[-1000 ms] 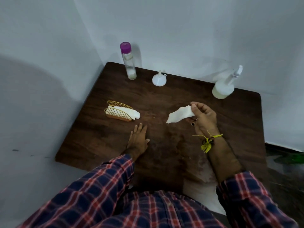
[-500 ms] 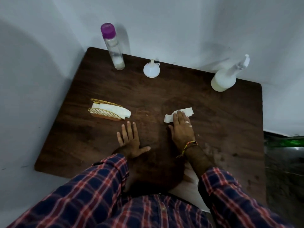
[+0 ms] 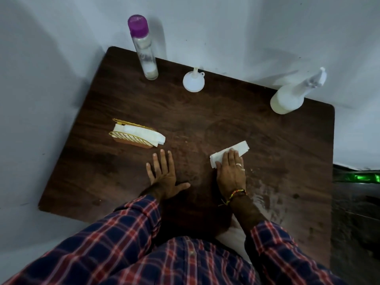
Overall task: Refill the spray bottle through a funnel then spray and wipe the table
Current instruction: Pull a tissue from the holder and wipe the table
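Tissue (image 3: 240, 148) lies flat under right hand (image 3: 231, 171), fingers straight, pressing it to worktop (image 3: 226, 120); white, folded, rumpled. Left hand (image 3: 163, 174) beside, splayed flat, holding nothing.

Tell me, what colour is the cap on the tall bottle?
Purple. The cap tops the clear tall bottle, seen in the head view.

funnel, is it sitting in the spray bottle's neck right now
No, the funnel stands upside down on the table, apart from the spray bottle.
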Demonstrator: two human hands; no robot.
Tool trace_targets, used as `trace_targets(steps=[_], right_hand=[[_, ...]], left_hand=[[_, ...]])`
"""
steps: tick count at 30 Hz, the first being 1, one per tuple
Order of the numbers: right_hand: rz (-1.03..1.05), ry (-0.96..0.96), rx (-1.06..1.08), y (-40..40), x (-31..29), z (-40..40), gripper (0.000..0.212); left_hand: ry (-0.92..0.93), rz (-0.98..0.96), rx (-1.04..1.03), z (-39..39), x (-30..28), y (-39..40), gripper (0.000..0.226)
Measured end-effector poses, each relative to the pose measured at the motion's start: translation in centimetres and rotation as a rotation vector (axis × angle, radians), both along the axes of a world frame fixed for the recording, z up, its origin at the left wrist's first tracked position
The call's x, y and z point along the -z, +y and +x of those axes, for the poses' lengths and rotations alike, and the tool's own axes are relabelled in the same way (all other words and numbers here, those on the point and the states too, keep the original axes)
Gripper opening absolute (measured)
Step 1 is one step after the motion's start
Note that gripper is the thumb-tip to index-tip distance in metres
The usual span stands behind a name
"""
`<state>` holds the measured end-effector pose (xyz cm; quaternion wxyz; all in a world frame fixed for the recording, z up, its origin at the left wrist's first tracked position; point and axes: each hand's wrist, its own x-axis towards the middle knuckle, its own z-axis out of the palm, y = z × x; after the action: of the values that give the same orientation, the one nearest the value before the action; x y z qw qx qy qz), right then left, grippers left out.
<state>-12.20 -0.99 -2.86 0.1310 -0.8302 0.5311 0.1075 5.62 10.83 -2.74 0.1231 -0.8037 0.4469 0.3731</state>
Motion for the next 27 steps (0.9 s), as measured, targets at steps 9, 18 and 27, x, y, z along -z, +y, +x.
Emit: trace_targets(steps=[9, 18, 27], right_hand=[[0.003, -0.063, 0.0, -4.8, 1.3, 6.4, 0.066], [0.049, -0.085, -0.197, -0.1, 1.1, 6.1, 0.073], [0.025, -0.111, -0.184, -1.1, 2.0, 12.1, 0.071]], left_hand=[[0.01, -0.035, -0.015, 0.0, -0.1, 0.1, 0.128], [0.014, -0.088, -0.024, 0.0, 0.1, 0.5, 0.129], [0.05, -0.156, -0.032, 0.1, -0.1, 0.8, 0.129]])
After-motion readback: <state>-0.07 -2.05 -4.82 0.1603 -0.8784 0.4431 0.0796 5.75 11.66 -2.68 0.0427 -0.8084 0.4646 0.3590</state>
